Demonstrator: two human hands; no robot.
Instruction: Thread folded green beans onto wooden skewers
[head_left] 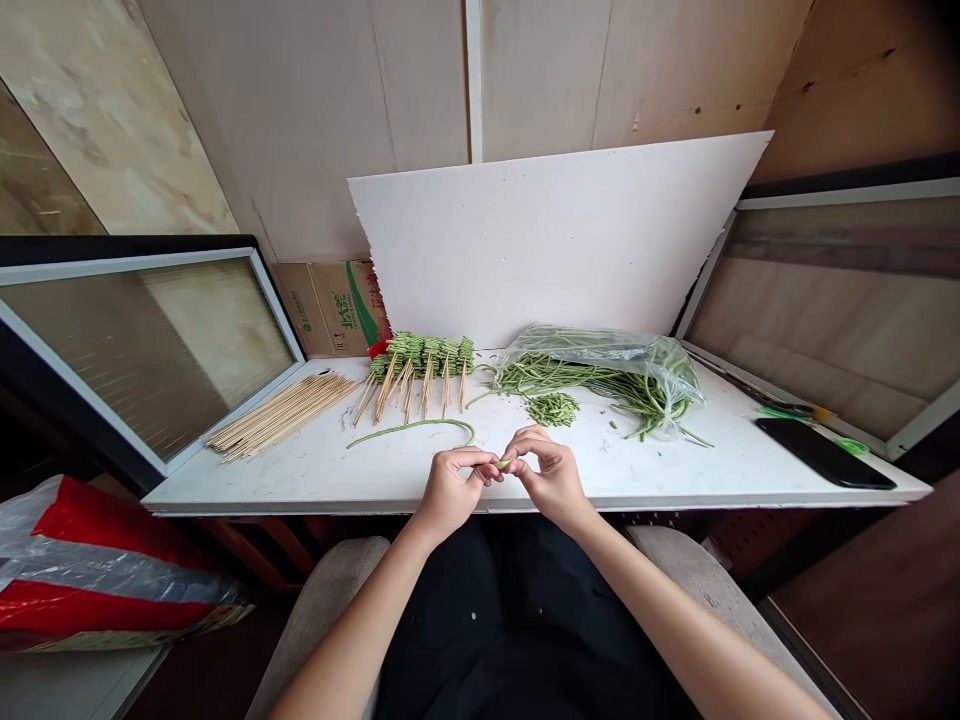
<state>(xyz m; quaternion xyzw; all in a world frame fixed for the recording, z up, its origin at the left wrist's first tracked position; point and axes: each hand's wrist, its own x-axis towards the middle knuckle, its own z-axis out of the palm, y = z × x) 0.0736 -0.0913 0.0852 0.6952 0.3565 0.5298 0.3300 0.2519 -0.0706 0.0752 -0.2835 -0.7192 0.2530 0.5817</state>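
Note:
Near the front edge of the white table, my left hand (455, 487) is closed in a pinch on a long green bean (409, 428). The bean's tail curves away over the tabletop to the left; part of its length is hidden behind my fingers. My right hand (549, 474) meets the left, thumb and fingers pinching the bean's tip, which shows green between both hands. Just beyond them lies a small pile of short bean pieces (553, 408). Behind that pile, a clear plastic bag (585, 345) holds many long green beans (540, 373), some spilling out.
Loose bamboo skewers (281, 412) lie at the left on the white table (637, 478). Several skewers threaded with bean pieces (427, 355) are stacked at the back. A black phone (823, 453) and scissors (791, 406) are at the right. A white board (555, 245) leans behind.

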